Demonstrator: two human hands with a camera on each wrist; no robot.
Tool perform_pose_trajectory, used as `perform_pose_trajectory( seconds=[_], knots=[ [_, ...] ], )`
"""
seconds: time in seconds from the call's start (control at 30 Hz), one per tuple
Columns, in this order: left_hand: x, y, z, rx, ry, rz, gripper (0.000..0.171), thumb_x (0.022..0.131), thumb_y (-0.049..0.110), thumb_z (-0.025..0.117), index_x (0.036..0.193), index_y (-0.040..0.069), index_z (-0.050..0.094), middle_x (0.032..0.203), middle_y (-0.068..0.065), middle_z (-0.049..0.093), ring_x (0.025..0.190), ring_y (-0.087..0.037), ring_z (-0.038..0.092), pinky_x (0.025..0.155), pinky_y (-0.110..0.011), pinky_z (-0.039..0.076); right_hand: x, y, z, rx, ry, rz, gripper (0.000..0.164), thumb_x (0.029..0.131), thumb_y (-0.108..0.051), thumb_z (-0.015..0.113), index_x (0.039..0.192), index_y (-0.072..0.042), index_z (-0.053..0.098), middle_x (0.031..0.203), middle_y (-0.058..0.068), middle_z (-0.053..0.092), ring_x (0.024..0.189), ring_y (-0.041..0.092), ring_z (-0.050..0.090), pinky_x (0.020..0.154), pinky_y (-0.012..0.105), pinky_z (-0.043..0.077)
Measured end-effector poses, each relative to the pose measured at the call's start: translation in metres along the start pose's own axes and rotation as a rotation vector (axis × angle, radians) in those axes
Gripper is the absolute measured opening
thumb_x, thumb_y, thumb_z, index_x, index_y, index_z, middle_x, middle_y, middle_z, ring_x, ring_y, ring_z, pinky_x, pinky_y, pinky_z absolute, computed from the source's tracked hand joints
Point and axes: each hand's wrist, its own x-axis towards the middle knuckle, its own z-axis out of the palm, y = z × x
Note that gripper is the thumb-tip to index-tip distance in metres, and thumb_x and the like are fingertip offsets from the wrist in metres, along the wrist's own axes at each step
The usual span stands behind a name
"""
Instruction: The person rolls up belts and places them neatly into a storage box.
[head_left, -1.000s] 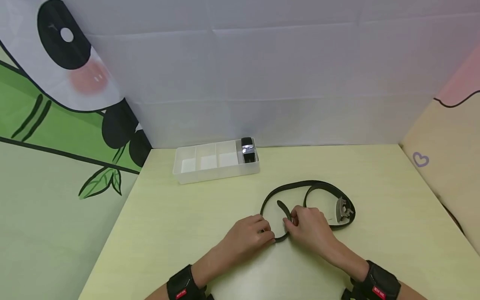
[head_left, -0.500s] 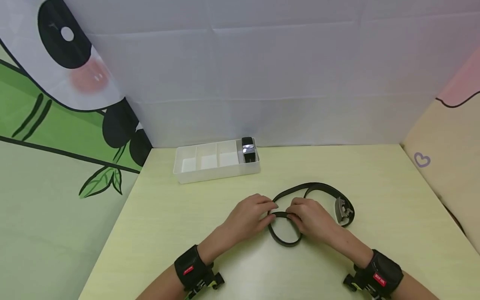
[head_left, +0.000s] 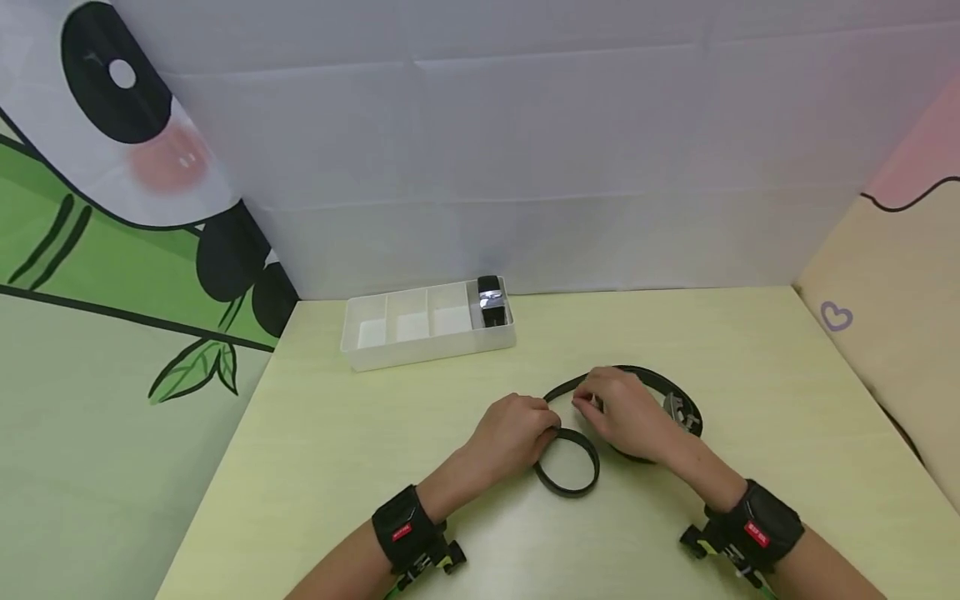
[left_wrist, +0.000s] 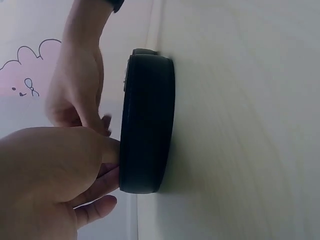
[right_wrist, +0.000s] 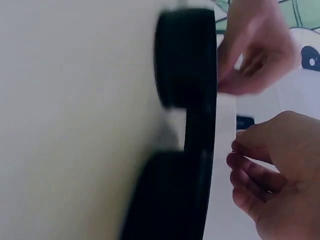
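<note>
A black belt [head_left: 569, 493] stands on its edge on the table, its near end rolled into a small round coil and the rest in a wider loop behind. My left hand [head_left: 513, 429] pinches the coil at its upper left side; in the left wrist view its fingertips reach the strap [left_wrist: 148, 125]. Over the wider loop, my right hand [head_left: 622, 408] has loosely curled fingers. In the right wrist view, the right hand's fingertips [right_wrist: 239, 165] come together apart from the belt. A silver metal buckle [head_left: 681, 411] shows at the right end, partly behind the right hand.
A white divided tray [head_left: 435, 349] stands at the back of the table. Its rightmost compartment holds a black band with a silver middle [head_left: 491, 302], like a wristwatch. A pale cloth wall [head_left: 600, 167] rises behind the table, with printed cartoon panels at both sides.
The strap's free end, earlier between both hands, is now wound into the closed coil. My right hand has let go of it and moved up and slightly right; the left stays at the coil.
</note>
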Motion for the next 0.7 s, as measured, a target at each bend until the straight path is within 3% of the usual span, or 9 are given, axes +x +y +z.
perform_pose_trajectory(
  seconds=[0.1, 0.17, 0.33, 0.5, 0.7],
  knots=[
    [0.000, 0.001, 0.000, 0.021, 0.018, 0.002, 0.016, 0.097, 0.010, 0.086, 0.085, 0.020, 0.083, 0.079, 0.006, 0.074, 0.072, -0.011, 0.073, 0.069, -0.025, 0.057, 0.013, 0.015, -0.006, -0.116, -0.001, 0.000, 0.009, 0.098, -0.003, 0.084, 0.107, -0.002, 0.083, 0.106, 0.012, 0.079, 0.098, 0.030, 0.073, 0.083, 0.042, 0.063],
    [-0.001, 0.003, 0.001, 0.033, 0.030, 0.005, 0.015, 0.097, 0.012, 0.086, 0.085, 0.020, 0.083, 0.079, 0.007, 0.075, 0.072, -0.011, 0.073, 0.067, -0.023, 0.056, 0.020, 0.025, -0.008, -0.151, -0.057, 0.020, 0.011, 0.098, -0.002, 0.084, 0.108, 0.000, 0.083, 0.108, 0.015, 0.079, 0.098, 0.033, 0.073, 0.084, 0.045, 0.064],
    [-0.003, 0.005, 0.004, 0.063, 0.034, 0.012, 0.014, 0.096, 0.019, 0.090, 0.084, 0.022, 0.084, 0.080, 0.008, 0.075, 0.075, -0.010, 0.073, 0.070, -0.023, 0.058, 0.024, 0.046, -0.014, -0.110, -0.179, 0.099, 0.005, 0.099, -0.002, 0.083, 0.098, -0.007, 0.084, 0.094, 0.006, 0.075, 0.084, 0.022, 0.072, 0.074, 0.041, 0.062],
    [-0.007, 0.004, -0.004, 0.099, 0.018, 0.014, 0.019, 0.096, 0.015, 0.089, 0.079, 0.020, 0.083, 0.076, 0.006, 0.072, 0.072, -0.011, 0.072, 0.067, -0.024, 0.057, 0.023, 0.058, -0.022, -0.131, -0.179, 0.112, 0.007, 0.098, -0.003, 0.084, 0.095, -0.010, 0.084, 0.092, 0.004, 0.075, 0.081, 0.021, 0.073, 0.069, 0.040, 0.061],
    [-0.017, -0.006, -0.009, 0.107, 0.029, -0.003, 0.021, 0.095, 0.010, 0.089, 0.077, 0.018, 0.082, 0.071, 0.005, 0.068, 0.065, -0.010, 0.066, 0.058, -0.021, 0.049, 0.010, 0.075, -0.036, -0.113, -0.206, 0.171, 0.006, 0.099, -0.005, 0.084, 0.095, -0.010, 0.085, 0.095, 0.005, 0.078, 0.081, 0.020, 0.072, 0.068, 0.039, 0.060]
  ],
)
